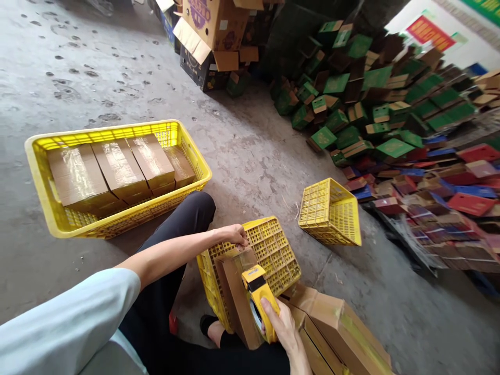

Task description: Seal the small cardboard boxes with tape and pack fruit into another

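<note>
My right hand [279,323] is wrapped round a yellow tape dispenser [255,284], held against the side of a brown cardboard box [236,297]. The box stands on its edge between my legs, in front of an overturned yellow plastic crate [273,250]. At the box's upper end, my left hand [236,235] is closed with its fingers pinched together. What it grips, possibly the box edge or the tape, is too small to make out. More cardboard boxes [332,323] sit to the right of my right hand.
A long yellow basket [117,224] on the left holds several taped boxes [117,161]. Another yellow crate [328,211] lies tipped on the concrete floor [242,166]. Large open cartons [213,41] stand at the back. Green cartons [351,114] and red and blue ones [441,192] are piled at right.
</note>
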The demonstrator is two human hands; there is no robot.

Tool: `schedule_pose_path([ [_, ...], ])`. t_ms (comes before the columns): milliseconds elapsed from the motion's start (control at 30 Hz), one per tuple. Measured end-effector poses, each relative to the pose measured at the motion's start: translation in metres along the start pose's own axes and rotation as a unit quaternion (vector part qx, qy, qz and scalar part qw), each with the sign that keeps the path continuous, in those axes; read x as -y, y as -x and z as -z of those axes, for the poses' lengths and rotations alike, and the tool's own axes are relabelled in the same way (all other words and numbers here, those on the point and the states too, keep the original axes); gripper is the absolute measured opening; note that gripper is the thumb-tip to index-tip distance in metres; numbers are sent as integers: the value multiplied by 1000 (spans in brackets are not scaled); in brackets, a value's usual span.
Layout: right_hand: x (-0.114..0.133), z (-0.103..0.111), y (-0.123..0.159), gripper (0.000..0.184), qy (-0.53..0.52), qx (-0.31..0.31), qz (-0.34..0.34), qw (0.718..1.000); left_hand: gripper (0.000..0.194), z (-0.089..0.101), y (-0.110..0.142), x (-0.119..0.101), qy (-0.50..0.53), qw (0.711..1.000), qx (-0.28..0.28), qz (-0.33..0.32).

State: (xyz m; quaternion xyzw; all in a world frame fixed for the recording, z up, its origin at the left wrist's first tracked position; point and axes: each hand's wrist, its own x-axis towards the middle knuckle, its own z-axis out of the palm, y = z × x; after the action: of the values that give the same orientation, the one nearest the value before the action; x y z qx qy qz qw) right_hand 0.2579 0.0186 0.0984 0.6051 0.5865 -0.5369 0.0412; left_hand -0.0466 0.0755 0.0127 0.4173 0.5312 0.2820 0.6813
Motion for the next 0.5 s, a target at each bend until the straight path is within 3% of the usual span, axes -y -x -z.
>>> schedule_pose_path([
  [300, -4, -1, 0, 56, -5, -10, -15, 1000, 10, 30, -13, 19, -37, 997, -50, 46],
  [500, 4, -5, -16, 63, 10, -7, -27, 1000, 11, 37, -23, 31, -68, 993, -60, 78],
])
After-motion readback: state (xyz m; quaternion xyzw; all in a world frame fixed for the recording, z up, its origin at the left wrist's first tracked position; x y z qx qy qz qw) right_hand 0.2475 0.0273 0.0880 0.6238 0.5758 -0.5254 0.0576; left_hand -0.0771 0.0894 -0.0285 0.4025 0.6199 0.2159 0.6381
